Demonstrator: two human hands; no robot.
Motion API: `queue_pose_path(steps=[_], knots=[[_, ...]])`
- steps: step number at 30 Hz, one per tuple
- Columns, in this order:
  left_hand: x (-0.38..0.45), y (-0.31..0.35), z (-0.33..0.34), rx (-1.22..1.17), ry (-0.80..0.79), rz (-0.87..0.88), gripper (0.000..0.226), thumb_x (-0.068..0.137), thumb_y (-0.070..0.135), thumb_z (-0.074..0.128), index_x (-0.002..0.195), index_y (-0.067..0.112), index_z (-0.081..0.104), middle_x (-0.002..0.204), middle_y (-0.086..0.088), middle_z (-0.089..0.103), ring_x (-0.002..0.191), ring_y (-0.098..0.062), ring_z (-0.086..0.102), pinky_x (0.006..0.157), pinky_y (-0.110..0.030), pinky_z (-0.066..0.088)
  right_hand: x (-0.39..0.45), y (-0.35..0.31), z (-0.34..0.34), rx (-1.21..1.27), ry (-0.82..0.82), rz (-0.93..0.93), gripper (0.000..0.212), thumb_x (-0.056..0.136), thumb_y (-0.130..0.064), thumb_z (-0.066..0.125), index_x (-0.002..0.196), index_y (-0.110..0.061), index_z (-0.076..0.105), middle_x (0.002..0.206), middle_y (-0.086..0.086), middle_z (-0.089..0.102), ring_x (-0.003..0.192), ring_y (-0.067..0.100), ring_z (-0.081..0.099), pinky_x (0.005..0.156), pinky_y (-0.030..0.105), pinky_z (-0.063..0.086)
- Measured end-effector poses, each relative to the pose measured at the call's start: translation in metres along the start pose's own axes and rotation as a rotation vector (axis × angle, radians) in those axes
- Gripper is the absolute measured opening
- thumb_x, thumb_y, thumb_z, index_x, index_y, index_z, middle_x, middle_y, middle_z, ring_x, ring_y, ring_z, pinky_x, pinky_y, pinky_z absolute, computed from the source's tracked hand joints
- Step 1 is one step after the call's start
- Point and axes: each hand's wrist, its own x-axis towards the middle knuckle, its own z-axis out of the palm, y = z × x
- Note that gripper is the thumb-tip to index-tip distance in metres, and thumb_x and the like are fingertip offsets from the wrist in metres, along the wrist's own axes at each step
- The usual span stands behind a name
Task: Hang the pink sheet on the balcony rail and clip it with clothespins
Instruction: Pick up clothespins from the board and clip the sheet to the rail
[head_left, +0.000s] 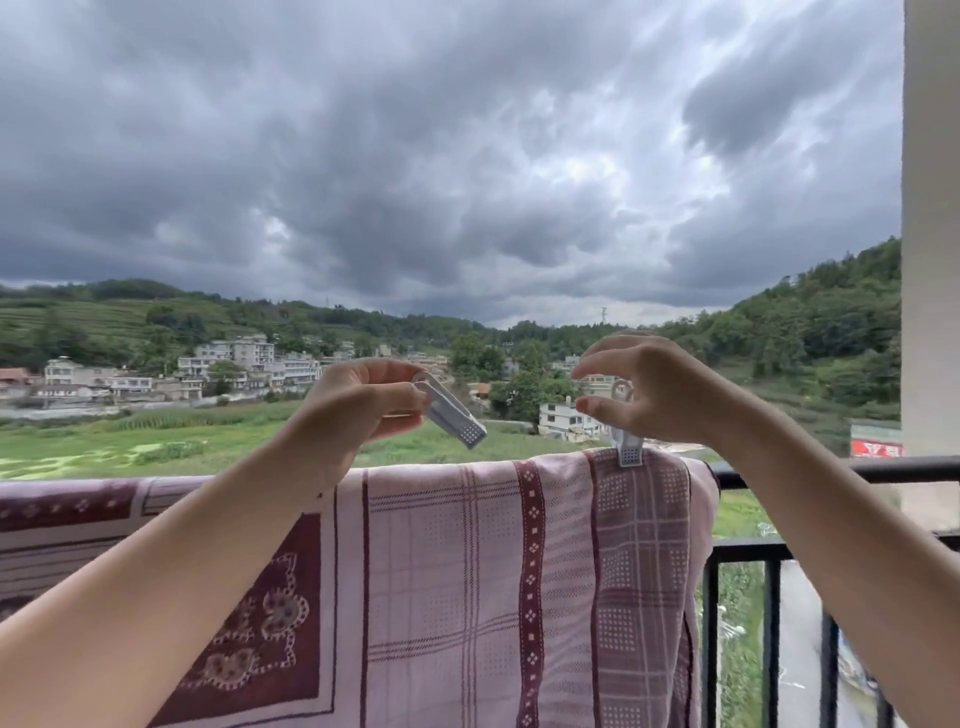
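One pink sheet (447, 582) hangs over the black balcony rail (831, 470). Above it, the left hand (358, 402) pinches a loose white clothespin (451, 413); the right hand (660, 387), fingers spread, hovers around a second clothespin (629, 448) clamped on the sheet's right end.

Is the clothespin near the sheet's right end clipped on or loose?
Clipped on: the clothespin stands upright, biting the pink sheet over the rail.
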Motion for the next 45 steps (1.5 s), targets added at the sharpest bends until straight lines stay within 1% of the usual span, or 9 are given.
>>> queue_pose_path(steps=[6,11,16,22,27,31,36,40,45], knots=[[-0.033,0.019,-0.067,0.101,0.084,0.009,0.02,0.051,0.01,0.067,0.071,0.013,0.065,0.059,0.005,0.07,0.06,-0.007,0.064,0.062,-0.017,0.057,0.025,-0.073,0.038,0.132,-0.122,-0.199,0.032,0.083,-0.027,0.058,0.111,-0.013,0.059,0.118,0.001,0.062,0.107,0.012,0.056,0.094,0.018,0.039],[-0.074,0.03,-0.148,0.323,0.169,0.067,0.014,0.062,0.002,0.069,0.07,0.014,0.066,0.058,0.007,0.068,0.059,-0.004,0.062,0.058,-0.015,0.056,0.063,-0.156,0.076,0.222,-0.183,-0.264,0.032,0.085,-0.025,0.056,0.115,-0.013,0.057,0.117,0.002,0.063,0.102,0.011,0.058,0.084,0.015,0.04],[-0.119,0.038,-0.251,0.545,0.298,0.144,0.022,0.064,0.001,0.072,0.067,0.022,0.068,0.056,0.012,0.068,0.061,-0.004,0.062,0.063,-0.018,0.055,0.099,-0.251,0.098,0.305,-0.238,-0.245,0.039,0.087,-0.025,0.052,0.125,-0.013,0.048,0.124,0.003,0.058,0.109,0.015,0.055,0.097,0.024,0.043],[-0.143,0.04,-0.331,0.735,0.262,0.203,0.03,0.065,0.005,0.075,0.061,0.033,0.065,0.049,0.028,0.063,0.056,0.006,0.061,0.059,-0.008,0.051,0.139,-0.347,0.119,0.363,-0.326,-0.165,0.042,0.086,-0.028,0.053,0.124,-0.011,0.049,0.125,0.007,0.058,0.111,0.02,0.055,0.098,0.033,0.044],[-0.134,0.041,-0.366,0.738,0.192,0.238,0.018,0.066,0.005,0.074,0.068,0.022,0.069,0.057,0.019,0.064,0.059,0.0,0.062,0.063,-0.015,0.054,0.159,-0.377,0.132,0.372,-0.244,-0.161,0.026,0.081,-0.02,0.061,0.104,-0.008,0.065,0.098,0.007,0.07,0.086,0.021,0.063,0.08,0.031,0.052],[-0.118,0.043,-0.382,0.723,0.129,0.26,0.017,0.066,0.003,0.074,0.072,0.019,0.07,0.061,0.011,0.067,0.068,-0.016,0.065,0.072,-0.033,0.057,0.16,-0.377,0.138,0.491,-0.121,-0.116,0.017,0.077,-0.017,0.067,0.09,-0.006,0.07,0.076,-0.004,0.06,0.074,0.012,0.056,0.07,0.016,0.046],[-0.103,0.043,-0.389,0.654,0.009,0.195,0.023,0.064,0.002,0.073,0.065,0.025,0.071,0.051,0.017,0.067,0.059,-0.004,0.061,0.065,-0.022,0.055,0.161,-0.378,0.141,0.495,-0.043,-0.143,0.012,0.077,-0.015,0.066,0.081,-0.004,0.071,0.069,-0.007,0.056,0.069,0.012,0.055,0.073,0.025,0.05],[-0.093,0.048,-0.391,0.604,-0.068,0.152,0.01,0.053,0.02,0.073,0.058,0.028,0.073,0.052,0.012,0.067,0.063,-0.013,0.059,0.064,-0.023,0.054,0.164,-0.381,0.144,0.485,0.041,-0.137,0.01,0.078,-0.011,0.064,0.079,-0.003,0.071,0.06,-0.014,0.052,0.066,0.017,0.057,0.069,0.029,0.052],[-0.078,0.049,-0.391,0.602,-0.163,0.084,0.016,0.066,-0.001,0.07,0.063,0.014,0.071,0.048,0.01,0.066,0.049,0.0,0.059,0.051,-0.011,0.05,0.162,-0.382,0.153,0.519,0.167,-0.11,0.009,0.078,-0.01,0.065,0.08,-0.004,0.071,0.073,0.0,0.061,0.07,0.023,0.06,0.068,0.026,0.053]])
